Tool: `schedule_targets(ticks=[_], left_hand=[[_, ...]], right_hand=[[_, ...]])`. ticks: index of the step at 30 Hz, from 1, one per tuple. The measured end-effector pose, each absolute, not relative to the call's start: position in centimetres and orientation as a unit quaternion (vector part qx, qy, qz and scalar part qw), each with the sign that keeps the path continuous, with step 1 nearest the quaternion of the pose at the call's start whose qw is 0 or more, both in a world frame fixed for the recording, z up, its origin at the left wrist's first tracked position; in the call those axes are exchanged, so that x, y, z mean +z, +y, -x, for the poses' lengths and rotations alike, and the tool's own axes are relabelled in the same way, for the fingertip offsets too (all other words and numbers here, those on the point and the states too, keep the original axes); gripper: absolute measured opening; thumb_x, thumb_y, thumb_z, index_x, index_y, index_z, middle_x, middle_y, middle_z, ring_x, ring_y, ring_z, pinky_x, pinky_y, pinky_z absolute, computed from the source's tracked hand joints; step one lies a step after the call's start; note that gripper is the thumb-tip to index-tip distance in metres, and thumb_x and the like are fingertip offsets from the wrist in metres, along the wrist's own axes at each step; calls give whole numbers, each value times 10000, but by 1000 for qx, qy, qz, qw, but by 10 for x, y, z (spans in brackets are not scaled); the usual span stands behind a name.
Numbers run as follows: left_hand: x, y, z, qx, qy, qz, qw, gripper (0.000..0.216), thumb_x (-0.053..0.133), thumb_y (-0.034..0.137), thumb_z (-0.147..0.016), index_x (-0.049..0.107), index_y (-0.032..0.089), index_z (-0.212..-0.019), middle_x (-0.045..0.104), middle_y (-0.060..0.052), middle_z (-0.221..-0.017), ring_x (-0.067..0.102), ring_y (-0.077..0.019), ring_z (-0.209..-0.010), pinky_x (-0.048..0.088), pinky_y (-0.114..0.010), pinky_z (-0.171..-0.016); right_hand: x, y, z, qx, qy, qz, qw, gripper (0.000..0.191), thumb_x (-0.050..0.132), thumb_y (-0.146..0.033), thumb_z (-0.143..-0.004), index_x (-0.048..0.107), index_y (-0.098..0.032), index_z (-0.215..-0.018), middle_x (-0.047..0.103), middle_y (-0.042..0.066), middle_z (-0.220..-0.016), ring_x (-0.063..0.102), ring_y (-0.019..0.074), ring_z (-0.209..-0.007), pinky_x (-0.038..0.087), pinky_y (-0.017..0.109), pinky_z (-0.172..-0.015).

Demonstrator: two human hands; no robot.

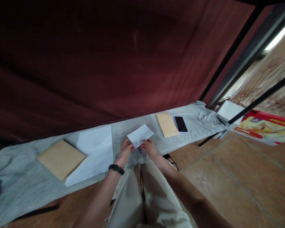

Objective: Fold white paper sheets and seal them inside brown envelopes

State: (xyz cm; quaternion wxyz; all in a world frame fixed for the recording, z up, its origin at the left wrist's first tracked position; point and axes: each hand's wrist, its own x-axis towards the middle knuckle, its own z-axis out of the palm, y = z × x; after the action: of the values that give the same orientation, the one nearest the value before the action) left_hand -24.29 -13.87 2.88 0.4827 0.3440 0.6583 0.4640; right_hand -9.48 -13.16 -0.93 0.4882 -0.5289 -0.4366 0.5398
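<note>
A small white sheet of paper (140, 135), possibly folded, is held over the cloth-covered bench in front of me. My left hand (126, 148) pinches its near left corner between thumb and fingers. On the near right edge my right hand (149, 147) grips the same paper, fingers partly beneath it. To the left lie large white sheets (97, 148), with a stack of brown envelopes (61, 158) overlapping them. Right of my hands rests a smaller tan envelope (167, 124), and a dark-screened phone (180, 124) lies beside it.
A grey cloth (197, 118) covers the narrow bench and bunches up at its right end. Behind it hangs a dark red curtain (123, 69). Black metal bars (232, 50) rise at the right, near a red and yellow box (266, 128) above the tiled floor (228, 177).
</note>
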Motion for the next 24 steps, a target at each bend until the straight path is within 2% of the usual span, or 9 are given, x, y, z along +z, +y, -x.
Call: schedule_targets(ticks=[3, 5, 6, 10, 16, 18, 20, 22, 24], left_hand=[[23, -132, 254, 447, 676, -357, 466, 350, 676, 104, -696, 659, 148, -1043, 645, 28, -644, 630, -140, -561, 480, -240, -558], [17, -128, 260, 433, 684, -370, 455, 358, 659, 88, -682, 666, 155, -1033, 620, 41, -600, 620, -144, -542, 471, -239, -549], [14, -126, 262, 424, 689, -378, 450, 362, 652, 82, -674, 671, 158, -1028, 607, 47, -576, 613, -147, -528, 467, -242, -545], [5, -116, 266, 385, 707, -413, 425, 413, 624, 45, -647, 683, 163, -1039, 583, 55, -527, 586, -159, -478, 466, -265, -550], [5, -112, 272, 344, 725, -466, 372, 491, 571, 14, -687, 660, 133, -1154, 654, 4, -621, 656, -210, -575, 517, -322, -651], [8, -118, 272, 334, 733, -478, 350, 504, 573, 32, -723, 641, 123, -1214, 703, -46, -716, 703, -250, -697, 540, -372, -749], [11, -125, 268, 335, 739, -500, 303, 507, 562, 81, -796, 606, 117, -1300, 747, -131, -940, 720, -295, -937, 524, -432, -909], [11, -132, 259, 338, 722, -560, 227, 491, 495, 158, -900, 562, 105, -1384, 695, -203, -1229, 642, -311, -1202, 455, -466, -1064], [6, -137, 247, 317, 673, -648, 162, 490, 416, 226, -971, 543, 95, -1426, 597, -215, -1426, 525, -303, -1375, 374, -479, -1167]], right_hand=[[-13, -126, 69, 476, -449, 576, 490, 450, 396, -341, -962, 524, -154, -1351, 717, 148, -1100, 728, 251, -913, 621, 441, -809], [-12, -126, 53, 424, -466, 599, 495, 512, 423, -274, -936, 483, -138, -1426, 644, 181, -1291, 661, 269, -1149, 549, 486, -1008], [-11, -126, 48, 398, -493, 599, 490, 505, 438, -243, -925, 516, -144, -1414, 617, 176, -1347, 613, 269, -1238, 498, 486, -1085], [-5, -127, 55, 256, -718, 528, 374, 462, 401, -176, -964, 622, -199, -1370, 579, 116, -1460, 526, 228, -1369, 412, 428, -1188], [-8, -121, 90, 137, -832, 492, 216, 476, 426, -303, -1046, 522, -171, -1494, 459, 121, -1590, 405, 277, -1482, 312, 495, -1242], [-13, -122, 94, 121, -834, 501, 196, 493, 424, -335, -1056, 494, -169, -1515, 433, 122, -1607, 384, 290, -1496, 284, 512, -1249], [-16, -123, 95, 113, -834, 505, 193, 501, 408, -350, -1064, 474, -179, -1531, 414, 117, -1619, 379, 293, -1501, 271, 519, -1252], [-18, -124, 94, 112, -833, 506, 193, 504, 392, -351, -1068, 464, -186, -1539, 403, 113, -1625, 373, 293, -1505, 264, 524, -1252], [-19, -125, 94, 112, -835, 504, 191, 507, 382, -335, -1067, 459, -178, -1543, 397, 115, -1627, 362, 293, -1511, 254, 525, -1255]])
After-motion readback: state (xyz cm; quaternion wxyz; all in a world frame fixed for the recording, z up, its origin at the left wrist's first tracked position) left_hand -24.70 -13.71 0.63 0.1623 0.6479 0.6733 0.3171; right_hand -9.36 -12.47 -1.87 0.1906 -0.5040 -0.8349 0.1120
